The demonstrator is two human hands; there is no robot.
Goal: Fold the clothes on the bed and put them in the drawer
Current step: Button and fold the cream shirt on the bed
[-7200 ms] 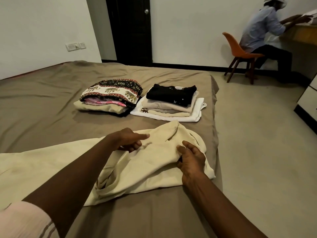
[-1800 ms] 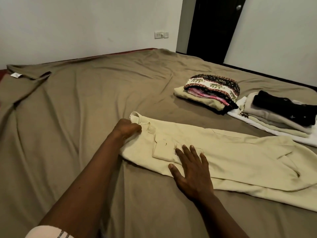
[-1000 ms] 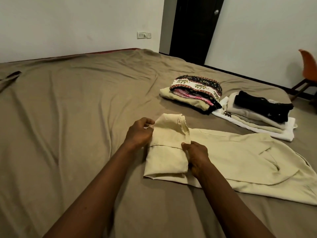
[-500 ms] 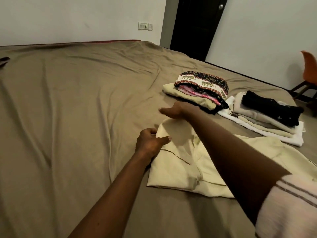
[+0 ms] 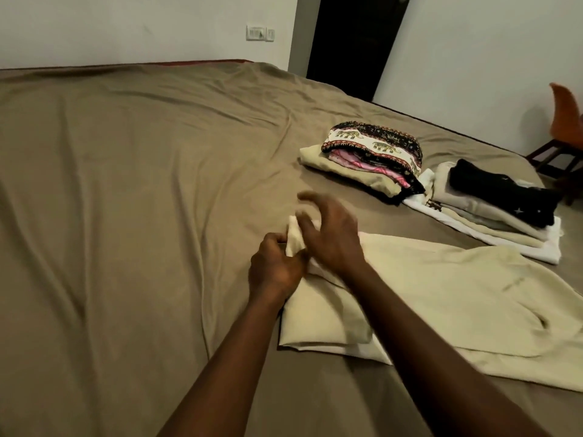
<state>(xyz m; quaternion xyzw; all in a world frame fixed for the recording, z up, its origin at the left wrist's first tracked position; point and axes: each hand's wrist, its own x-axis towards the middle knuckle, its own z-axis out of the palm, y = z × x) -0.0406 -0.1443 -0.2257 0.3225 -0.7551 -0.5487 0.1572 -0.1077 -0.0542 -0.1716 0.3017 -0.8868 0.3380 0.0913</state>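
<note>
Cream garment spread across the near side of the bed, its left end folded over into a thick pad, a corner pinched up by the left hand, beyond it an elephant-print pile beside a black-topped pile, both neatly folded

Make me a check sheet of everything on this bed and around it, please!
Surface: bed, brown sheet, wrinkled.
Job's things: cream garment folded over at the end by the hands; elephant-print stack and black-topped stack lie folded beyond it.
Clutter: nothing seen.
Hands: left hand grips the garment's fold; right hand blurred above it, grip unclear.
Cables: nothing seen.
Surroundings: dark door, wall switch, orange chair.
</note>
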